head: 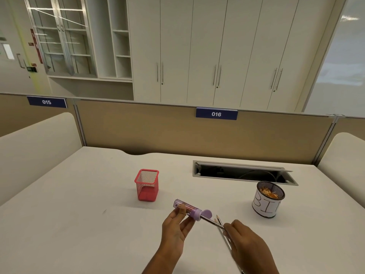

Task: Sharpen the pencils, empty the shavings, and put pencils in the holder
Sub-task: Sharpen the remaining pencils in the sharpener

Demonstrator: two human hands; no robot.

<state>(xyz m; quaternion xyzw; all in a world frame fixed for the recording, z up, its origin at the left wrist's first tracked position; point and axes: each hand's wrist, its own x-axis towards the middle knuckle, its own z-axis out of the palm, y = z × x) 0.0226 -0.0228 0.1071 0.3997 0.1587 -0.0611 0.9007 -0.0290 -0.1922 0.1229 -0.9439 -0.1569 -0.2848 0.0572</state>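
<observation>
Gripping purple sharpener (pixel 187 209) in left hand (pixel 173 232), raised off white desk (pixel 79 214), thumb and fingers curled round the clear barrel. Holding it tilted: clear end toward 10 o'clock, lilac cap end toward 4 o'clock, round flip lid swung open. Pinching a pencil (pixel 212 221) in right hand (pixel 246 244), fingers curled over the shaft, back of hand to camera. Keeping that pencil's point inside the sharpener's lilac end, shaft in line with the barrel. Seeing two more pencils (pixel 218 218) just beside the held one, apparently flat on the desk, sharpened tips toward 11 o'clock, shafts passing under right hand toward 5 o'clock. Reading red mesh holder (pixel 147 184) upright at 11 o'clock from left hand, apart from both hands. Placing bin (pixel 265 206) at 1 o'clock from right hand: round mesh cup wrapped in white paper, hand-lettered "BI" showing, shavings (pixel 269 192) inside. Noting open cable hatch (pixel 243 173) in the desk at 11 o'clock from the bin, close to it, cable visible inside. Further out at 12 o'clock: tan partition (pixel 158 131) carrying blue tag 016 (pixel 216 114), tag 015 (pixel 46 102) off at 10 o'clock, pale cabinets (pixel 197 46) behind.
</observation>
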